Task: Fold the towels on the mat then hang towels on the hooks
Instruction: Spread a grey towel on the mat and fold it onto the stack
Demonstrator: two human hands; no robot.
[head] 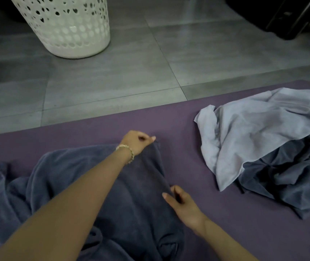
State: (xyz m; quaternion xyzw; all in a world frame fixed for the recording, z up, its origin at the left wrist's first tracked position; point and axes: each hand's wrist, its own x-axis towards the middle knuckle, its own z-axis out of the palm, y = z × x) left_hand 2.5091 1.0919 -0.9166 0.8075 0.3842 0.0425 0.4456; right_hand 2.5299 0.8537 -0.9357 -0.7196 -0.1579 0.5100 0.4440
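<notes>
A dark blue-grey towel (71,185) lies rumpled on the purple mat (184,129), spreading from the left edge to the middle. My left hand (136,142), with a bead bracelet at the wrist, pinches the towel's far right corner. My right hand (182,204) pinches the same right edge nearer to me. To the right lies a heap with a light blue-grey towel (254,132) draped over another dark towel (282,176). No hooks are in view.
A white perforated laundry basket (65,25) stands on the grey tiled floor (131,72) beyond the mat, at the upper left. Dark objects sit at the top right corner (291,16) and at the left edge.
</notes>
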